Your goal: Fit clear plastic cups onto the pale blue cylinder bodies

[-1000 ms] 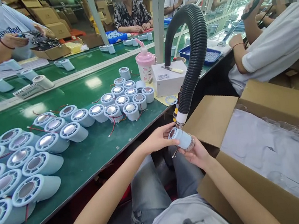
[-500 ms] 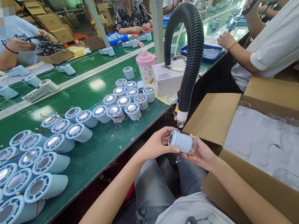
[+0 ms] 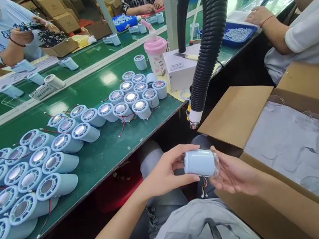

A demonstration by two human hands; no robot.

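In front of my lap I hold a light-blue cylindrical housing (image 3: 198, 162) on its side. My left hand (image 3: 166, 175) pinches its left end, thumb below and fingers above. My right hand (image 3: 236, 172) holds the right end, where a clear plastic cover (image 3: 216, 162) shows around the blue body. Thin wires with small connectors (image 3: 203, 189) dangle underneath. Just above my hands hangs the metal-tipped nozzle (image 3: 195, 121) of a black corrugated hose (image 3: 206, 43), apart from the housing.
Several similar blue housings (image 3: 60, 161) with wires stand on the green bench (image 3: 110, 151) to the left. A pink cup (image 3: 155, 53) and a white box (image 3: 180, 69) are behind. An open carton (image 3: 234, 113) with clear covers lies right. Co-workers sit around the line.
Both hands and the housing have moved down, away from the nozzle. The clear cover now reaches farther over the blue body. The housing's left end face has turned away from view.
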